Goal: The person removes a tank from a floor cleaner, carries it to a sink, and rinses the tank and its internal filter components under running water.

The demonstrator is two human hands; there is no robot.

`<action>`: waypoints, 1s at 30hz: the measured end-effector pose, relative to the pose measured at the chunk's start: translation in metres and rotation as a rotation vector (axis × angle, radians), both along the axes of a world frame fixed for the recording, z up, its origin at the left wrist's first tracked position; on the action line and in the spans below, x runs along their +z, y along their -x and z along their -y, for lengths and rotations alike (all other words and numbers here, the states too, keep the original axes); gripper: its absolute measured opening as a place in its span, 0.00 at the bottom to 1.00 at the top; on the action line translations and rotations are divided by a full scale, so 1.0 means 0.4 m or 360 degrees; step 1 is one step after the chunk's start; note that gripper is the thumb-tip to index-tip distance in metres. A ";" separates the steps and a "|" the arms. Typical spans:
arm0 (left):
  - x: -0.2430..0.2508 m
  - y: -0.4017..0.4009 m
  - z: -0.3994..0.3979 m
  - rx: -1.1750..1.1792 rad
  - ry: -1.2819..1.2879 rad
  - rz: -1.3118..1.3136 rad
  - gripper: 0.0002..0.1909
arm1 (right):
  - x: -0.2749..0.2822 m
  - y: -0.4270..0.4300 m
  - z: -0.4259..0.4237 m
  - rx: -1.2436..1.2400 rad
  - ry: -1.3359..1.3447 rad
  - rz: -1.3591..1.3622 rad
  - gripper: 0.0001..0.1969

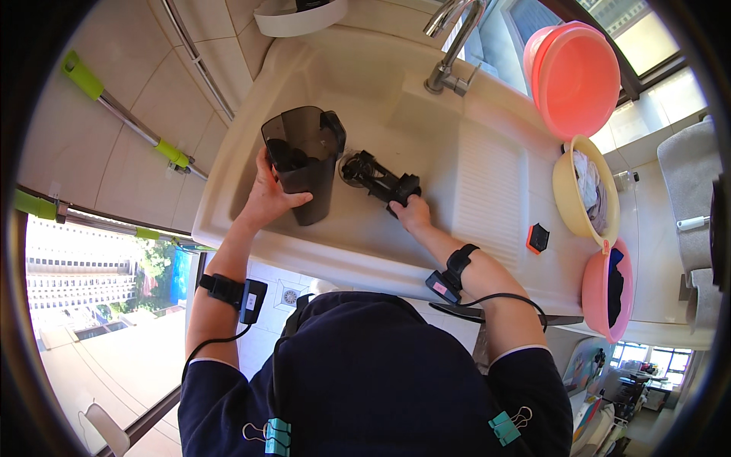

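Note:
My left hand (269, 191) grips a dark translucent plastic tank (311, 191) from its left side and holds it tilted over the laundry sink (394, 228). The tank's open top faces up, and dark shapes show inside it. On its right side is a looped handle. In my right hand (411, 212) is one end of a black plastic part (377, 181), whose round far end points toward the tank. A small gap separates the two things. What exactly the black part belongs to, I cannot tell.
A chrome faucet (447, 68) stands at the sink's back edge. The ribbed washboard (491, 194) lies to the right, with a black-and-orange piece (537, 238) beyond it. Pink basins (579, 80), a yellow basin with cloth (561, 197) and another pink basin (594, 297) line the right side.

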State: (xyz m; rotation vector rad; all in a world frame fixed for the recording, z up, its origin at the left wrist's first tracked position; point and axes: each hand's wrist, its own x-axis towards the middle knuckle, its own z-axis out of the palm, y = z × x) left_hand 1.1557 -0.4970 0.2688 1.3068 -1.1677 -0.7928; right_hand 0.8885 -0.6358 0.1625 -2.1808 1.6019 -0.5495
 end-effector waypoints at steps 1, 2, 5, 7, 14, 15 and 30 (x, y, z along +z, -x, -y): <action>0.001 0.002 0.001 -0.0007 -0.0004 -0.0001 0.54 | -0.006 0.008 0.004 -0.0007 -0.0004 -0.0001 0.20; 0.001 0.003 0.002 -0.0003 0.0017 0.0022 0.54 | -0.011 0.015 0.012 0.0092 -0.0386 -0.0148 0.19; -0.002 -0.001 -0.001 0.0018 0.0011 0.0068 0.54 | 0.065 0.002 0.043 0.0245 -0.1213 -0.0453 0.19; -0.003 0.000 0.001 0.0019 -0.0007 0.0086 0.54 | 0.130 0.004 0.084 0.0915 -0.1013 -0.0694 0.19; -0.006 -0.009 0.005 0.0074 -0.0069 0.0173 0.53 | 0.369 0.063 0.415 0.0794 -0.0210 -0.0571 0.12; -0.007 -0.012 -0.001 0.0086 -0.0066 0.0193 0.52 | 0.418 0.054 0.442 0.0755 0.0101 -0.0684 0.12; 0.021 -0.007 -0.001 -0.0020 -0.0325 -0.0107 0.55 | 0.462 0.040 0.743 0.0823 0.1053 -0.1361 0.23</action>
